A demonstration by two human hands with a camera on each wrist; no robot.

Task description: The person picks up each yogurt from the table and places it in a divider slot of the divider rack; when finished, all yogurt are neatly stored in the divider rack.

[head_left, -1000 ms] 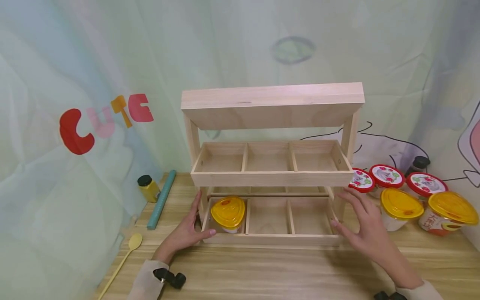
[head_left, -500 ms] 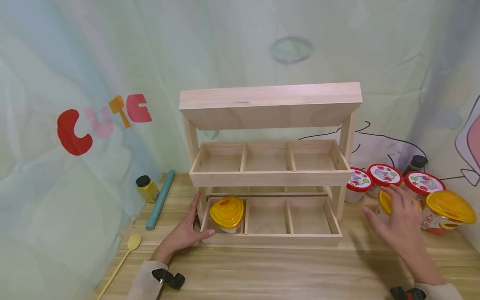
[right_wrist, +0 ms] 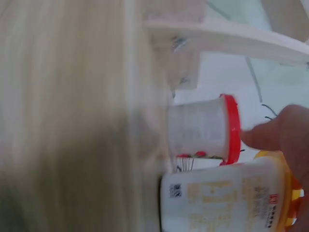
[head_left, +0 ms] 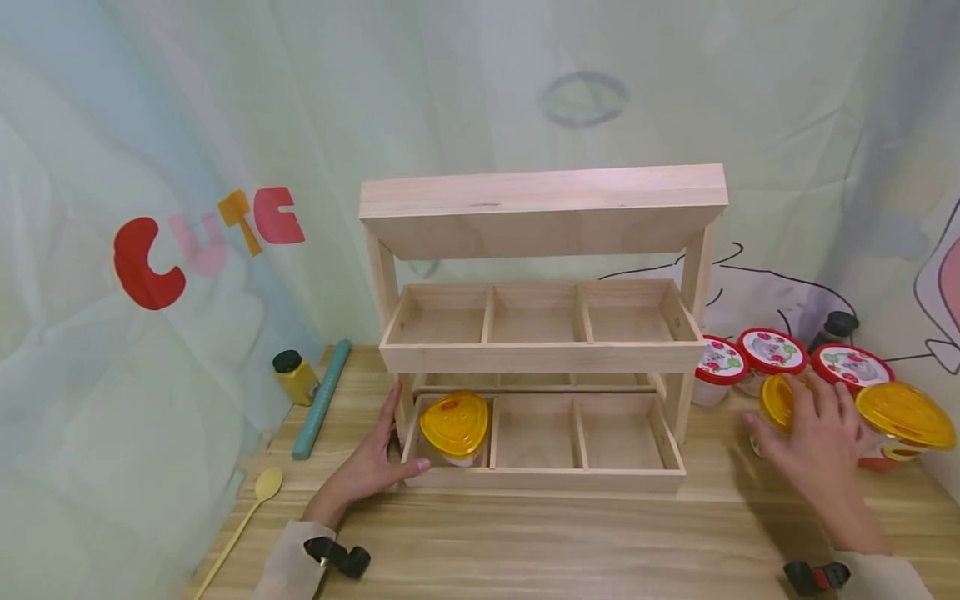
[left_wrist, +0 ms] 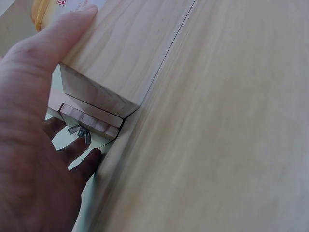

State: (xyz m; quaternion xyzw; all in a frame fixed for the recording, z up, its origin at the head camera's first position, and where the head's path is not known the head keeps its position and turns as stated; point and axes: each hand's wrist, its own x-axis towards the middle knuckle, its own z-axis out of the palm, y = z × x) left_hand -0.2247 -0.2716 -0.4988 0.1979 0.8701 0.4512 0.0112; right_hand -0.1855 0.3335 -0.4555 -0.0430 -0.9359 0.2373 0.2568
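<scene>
One bench (head_left: 570, 542) carries one wooden rack (head_left: 540, 333) at frame centre. Three yellow-lidded cups: one in the rack's lower-left compartment (head_left: 454, 427), two at right. The right hand (head_left: 813, 442) covers one (head_left: 780, 402), grip unclear. Three red-lidded cups (head_left: 772, 352) stand behind. The left hand (head_left: 367, 467) rests flat, fingers straight, against the rack's lower-left corner.

Soft, even light fills the head view, with faint shadows under the wooden rack (head_left: 540, 333), while the right wrist view is heavily motion-blurred.

Left hand (head_left: 365, 468) flat, fingers straight, thumb out, right hand (head_left: 813, 442) reaching forward, fingers spread downward
</scene>
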